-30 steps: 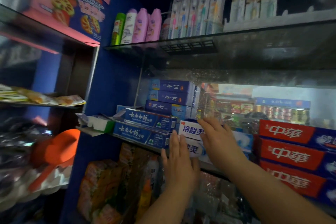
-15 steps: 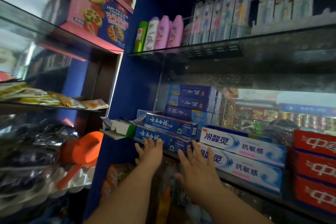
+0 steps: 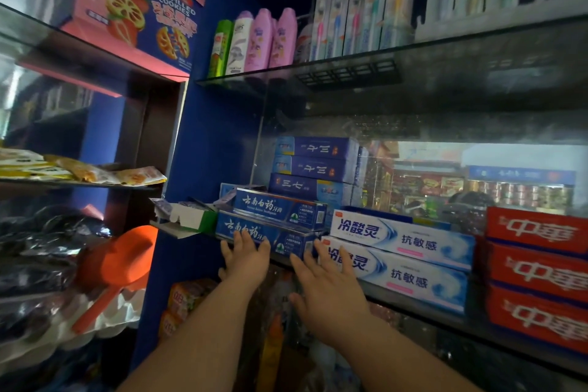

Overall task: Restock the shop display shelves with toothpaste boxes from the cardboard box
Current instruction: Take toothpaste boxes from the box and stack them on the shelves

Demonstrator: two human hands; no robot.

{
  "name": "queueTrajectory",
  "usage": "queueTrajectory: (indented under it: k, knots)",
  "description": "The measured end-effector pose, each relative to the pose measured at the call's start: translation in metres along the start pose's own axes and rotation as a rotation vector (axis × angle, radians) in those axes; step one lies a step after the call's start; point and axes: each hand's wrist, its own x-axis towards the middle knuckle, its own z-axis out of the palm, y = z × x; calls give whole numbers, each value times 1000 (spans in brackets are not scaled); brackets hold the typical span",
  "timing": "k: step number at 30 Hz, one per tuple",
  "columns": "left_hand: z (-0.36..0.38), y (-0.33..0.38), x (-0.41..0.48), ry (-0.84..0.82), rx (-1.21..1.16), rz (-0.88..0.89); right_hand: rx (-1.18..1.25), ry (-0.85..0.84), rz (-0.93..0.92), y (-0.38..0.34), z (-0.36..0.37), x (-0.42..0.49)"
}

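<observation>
Two dark blue toothpaste boxes [image 3: 280, 208] lie stacked on the glass shelf [image 3: 413, 304]. My left hand [image 3: 246, 256] presses its straight fingers against the front of the lower blue box [image 3: 286, 240]. My right hand [image 3: 331, 286] touches the left end of the lower of two white-and-blue toothpaste boxes [image 3: 404, 277] with spread fingers. Three red toothpaste boxes [image 3: 537, 270] are stacked at the right. Three more blue boxes [image 3: 315, 165] stand piled behind. The cardboard box is out of view.
A small green-and-white box [image 3: 191, 218] sits at the shelf's left end. Pink bottles [image 3: 270, 40] and packed toothbrushes [image 3: 359, 13] fill the shelf above. A cookie box [image 3: 140, 9], snack packets [image 3: 79, 169] and an orange scoop [image 3: 117, 261] are in the left bay.
Both hands have moved left from the white-and-blue boxes; the left hand now presses the lower dark blue box, the right touches the white box's end. The view has shifted left.
</observation>
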Motion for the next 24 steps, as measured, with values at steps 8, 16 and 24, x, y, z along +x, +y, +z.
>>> queueTrajectory:
  k: [8,16,24]
  knots:
    - [1,24,-33,227,10,268,214,124,91,7,-32,-24]
    - [47,67,-131,51,353,748,93,227,327,67,-43,-120]
    - [71,73,-133,-62,437,693,39,182,379,88,-24,-135]
